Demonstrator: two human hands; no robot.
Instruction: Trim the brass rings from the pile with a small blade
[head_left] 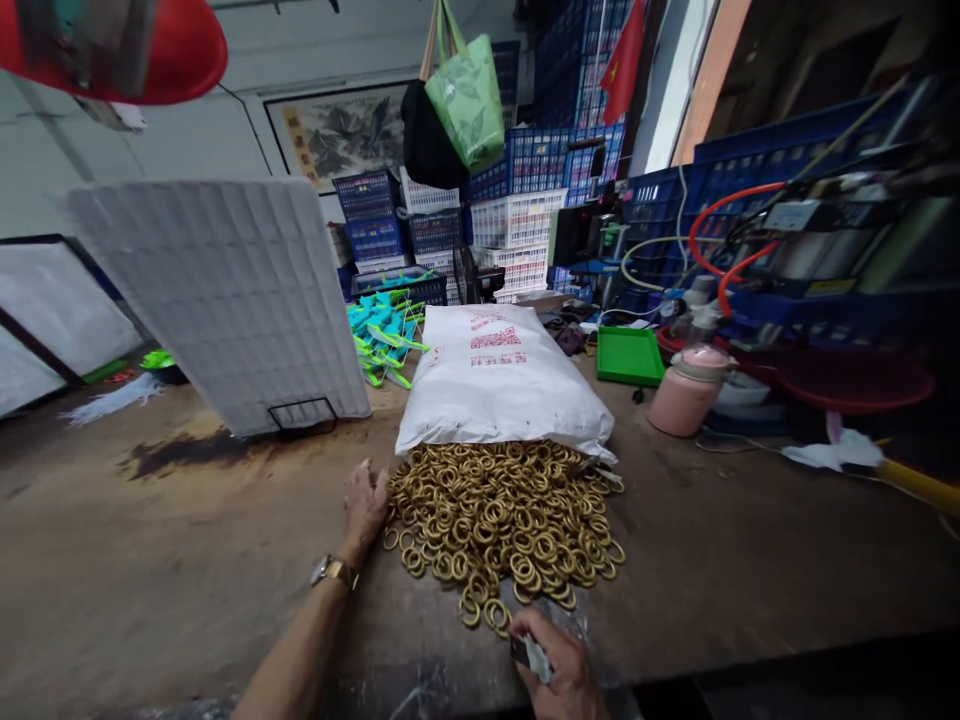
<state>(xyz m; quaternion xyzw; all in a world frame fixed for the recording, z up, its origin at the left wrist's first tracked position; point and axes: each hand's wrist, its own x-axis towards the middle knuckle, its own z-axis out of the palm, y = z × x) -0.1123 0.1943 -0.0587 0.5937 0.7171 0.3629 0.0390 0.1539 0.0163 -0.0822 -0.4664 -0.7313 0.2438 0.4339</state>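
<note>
A heap of brass-coloured rings (502,520) spreads over the table from the near end of a white woven sack (502,380) with red print. My left hand (367,497), a watch on its wrist, rests at the heap's left edge. Its fingers are slightly bent and apart, with nothing visible in them. Close to the nearest rings, my right hand (559,660) is closed around a small black-and-pale object (531,655). The fingers hide part of that object, so its kind is unclear.
On the left stands a grey-white ribbed panel (225,300) in a wire stand. Teal and green plastic pieces (386,330) lie behind it. To the right are a green tray (630,355), a pink jug (686,390) and a machine with orange hoses (817,240). Stacked crates (517,220) fill the back.
</note>
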